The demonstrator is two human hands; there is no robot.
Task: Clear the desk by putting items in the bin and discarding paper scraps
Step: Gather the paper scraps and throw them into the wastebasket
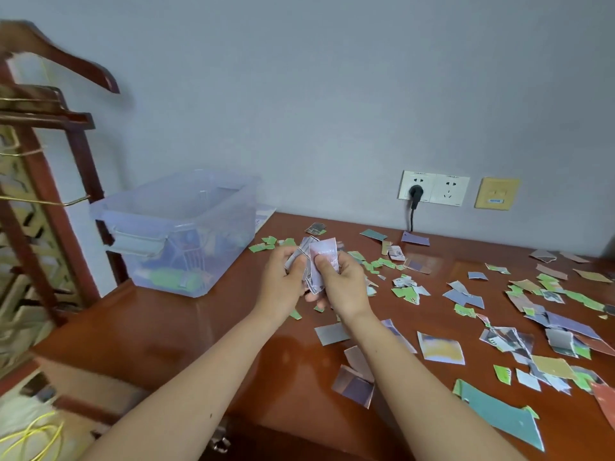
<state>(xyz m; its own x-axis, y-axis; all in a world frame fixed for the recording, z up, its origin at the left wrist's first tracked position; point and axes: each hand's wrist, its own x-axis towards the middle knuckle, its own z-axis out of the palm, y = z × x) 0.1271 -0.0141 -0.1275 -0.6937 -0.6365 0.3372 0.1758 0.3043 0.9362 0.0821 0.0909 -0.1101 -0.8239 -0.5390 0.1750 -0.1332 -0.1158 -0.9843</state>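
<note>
Above the middle of the brown desk point(186, 334), my left hand point(283, 281) and my right hand point(342, 287) together grip a bunch of torn paper scraps point(321, 257), pinkish and grey. A clear plastic bin point(179, 211) stands at the desk's back left, with coloured items lying in its bottom. Several more paper scraps, green, blue, grey and beige, lie scattered over the desk's right half point(499, 314). A large teal scrap point(502, 414) lies near the front right edge.
A dark wooden stand point(50, 181) with brass rods rises left of the desk. On the wall behind are a double socket point(432, 189) with a black plug and cable, and a yellow plate point(497, 193). A paper sheet point(264, 216) lies behind the bin.
</note>
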